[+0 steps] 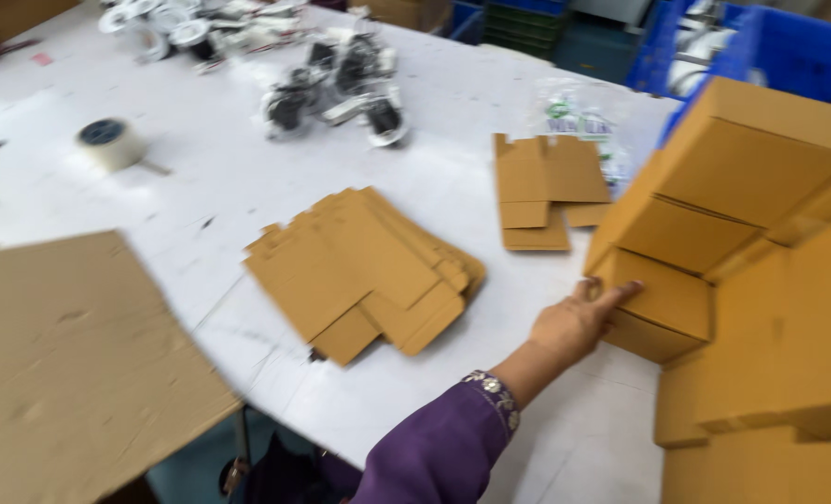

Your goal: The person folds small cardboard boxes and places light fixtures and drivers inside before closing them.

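Observation:
My right hand (pixel 579 317), in a purple sleeve with an embroidered cuff, reaches out to the right. Its fingers lie flat against the left side of the lowest small brown cardboard box (pixel 663 308) in a stack of folded boxes (pixel 742 177). The hand touches the box but does not grasp it. My left hand is out of view. A pile of flat, unfolded brown box blanks (pixel 364 271) lies on the white table (pixel 210 177) just left of the hand. A smaller group of blanks (pixel 541 191) sits further back.
A large brown cardboard sheet (pixel 70 364) covers the near left corner. A roll of tape (pixel 109 142) lies at the left. Black-and-white fittings (pixel 341 84) are heaped at the back, with a clear plastic bag (pixel 583 117) beside them. Blue crates (pixel 779 51) stand behind the boxes.

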